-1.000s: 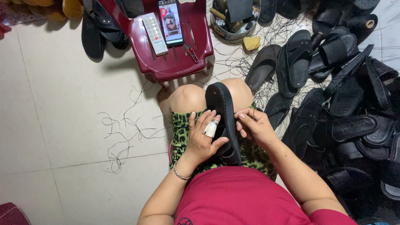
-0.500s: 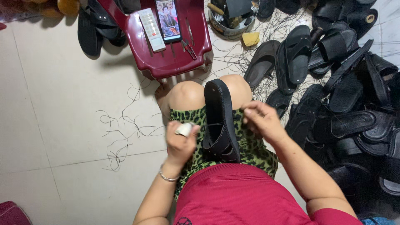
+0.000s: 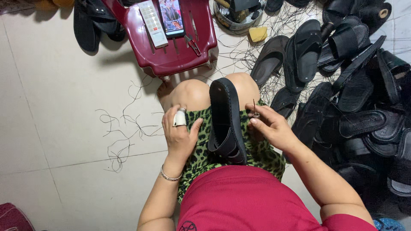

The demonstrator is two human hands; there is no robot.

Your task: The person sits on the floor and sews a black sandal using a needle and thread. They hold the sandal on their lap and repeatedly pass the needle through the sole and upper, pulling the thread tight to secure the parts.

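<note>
Nearest the lens I see a red knit shirt (image 3: 244, 201) filling the bottom centre, and above it green leopard-print shorts (image 3: 201, 145) over my lap. The black sandal (image 3: 227, 122) stands on edge between my knees, sole rim up, in the middle of the frame; its sole looks rubbery with a ribbed edge, and its broad straps bunch at the near end.

My left hand (image 3: 180, 134) rests on the left thigh just beside the sandal, fingers loose and apart, clamped on nothing; a white thimble-like guard (image 3: 180, 117) sits on one finger and a thin metal bracelet (image 3: 170, 175) circles the wrist. My right hand (image 3: 269, 126) is on the other side of the sandal, thumb and forefinger pinched together on a thin metal awl (image 3: 254, 109) that points upright. A fine black thread seems to run from the sandal across the shorts, though it is too thin to follow.

Loose black thread scraps (image 3: 120, 137) curl on the pale tiled floor (image 3: 51, 107) at left. A heap of black sandals (image 3: 364, 102) crowds the whole right side, close against my right arm.

Farther off, at the top, a glossy maroon plastic stool (image 3: 175, 55) carries a lit phone (image 3: 172, 17), a white remote-shaped bar (image 3: 153, 23) and small snips (image 3: 192, 45). A round metal bowl (image 3: 239, 19) of tools and a yellow block (image 3: 258, 34) lie at upper centre.
</note>
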